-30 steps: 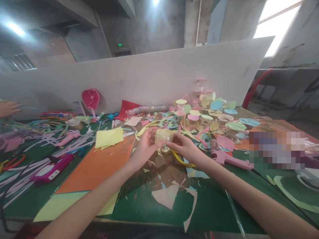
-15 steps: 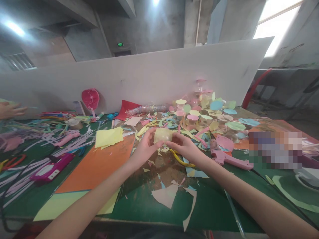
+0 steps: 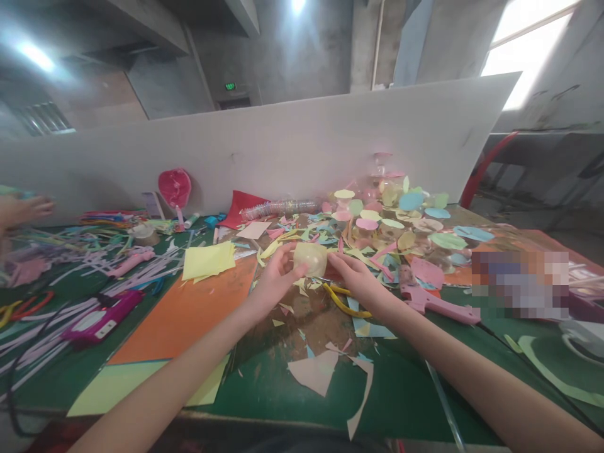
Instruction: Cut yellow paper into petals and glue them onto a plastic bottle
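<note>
Pale yellow rounded object (image 3: 310,259) is held above the green worktop (image 3: 391,390), near the centre of the frame. It is pressed by the curled fingers (image 3: 295,263) of the left hand (image 3: 276,283), while the partly closed fingers (image 3: 334,259) of the right hand (image 3: 356,280) are placed at its right side; whether it is gripped by them cannot be told. Below the right hand, a curved yellow strip (image 3: 342,303) is laid among cut paper scraps (image 3: 299,288). An orange card sheet (image 3: 182,314) is spread to the lower left, and a pink glue gun (image 3: 436,308) is laid to the right.
</note>
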Tool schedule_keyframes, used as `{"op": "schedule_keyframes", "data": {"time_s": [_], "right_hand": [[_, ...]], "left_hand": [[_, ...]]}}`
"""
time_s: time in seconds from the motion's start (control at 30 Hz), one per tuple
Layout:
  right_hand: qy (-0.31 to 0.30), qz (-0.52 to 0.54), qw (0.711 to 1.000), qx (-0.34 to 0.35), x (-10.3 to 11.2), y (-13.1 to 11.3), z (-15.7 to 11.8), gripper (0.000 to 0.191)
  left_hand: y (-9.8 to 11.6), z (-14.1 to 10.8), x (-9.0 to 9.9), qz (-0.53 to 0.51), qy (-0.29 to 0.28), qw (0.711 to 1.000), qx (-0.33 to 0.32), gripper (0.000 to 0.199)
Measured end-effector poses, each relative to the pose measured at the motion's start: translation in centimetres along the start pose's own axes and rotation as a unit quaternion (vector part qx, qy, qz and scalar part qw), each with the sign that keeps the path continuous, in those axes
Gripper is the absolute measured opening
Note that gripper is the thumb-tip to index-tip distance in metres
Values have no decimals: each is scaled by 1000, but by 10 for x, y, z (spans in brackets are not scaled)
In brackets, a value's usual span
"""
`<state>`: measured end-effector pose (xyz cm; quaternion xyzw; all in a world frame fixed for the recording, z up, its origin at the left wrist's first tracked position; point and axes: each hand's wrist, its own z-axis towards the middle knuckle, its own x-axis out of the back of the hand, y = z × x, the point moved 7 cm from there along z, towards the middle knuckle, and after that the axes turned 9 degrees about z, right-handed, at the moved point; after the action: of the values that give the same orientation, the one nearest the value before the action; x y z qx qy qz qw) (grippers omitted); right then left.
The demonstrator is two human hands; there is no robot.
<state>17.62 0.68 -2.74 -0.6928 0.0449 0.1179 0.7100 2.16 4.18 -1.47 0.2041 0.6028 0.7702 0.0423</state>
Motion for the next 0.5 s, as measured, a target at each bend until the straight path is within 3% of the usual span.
{"op": "schedule_keyframes", "data": {"time_s": [0.2,0.33,0.5], "right_hand": [[-12,25,1000,2,-2,0,0,28],[-37,9,999,33,-4,-4,0,30],[-22,-40,998,40,0,-5,0,35]], "left_hand": [[-2,0,1,-11,4,1000,4,59],[-1,0,0,-6,1,1000,0,57],[0,1,-1,3,1,1000,-2,55]]}}
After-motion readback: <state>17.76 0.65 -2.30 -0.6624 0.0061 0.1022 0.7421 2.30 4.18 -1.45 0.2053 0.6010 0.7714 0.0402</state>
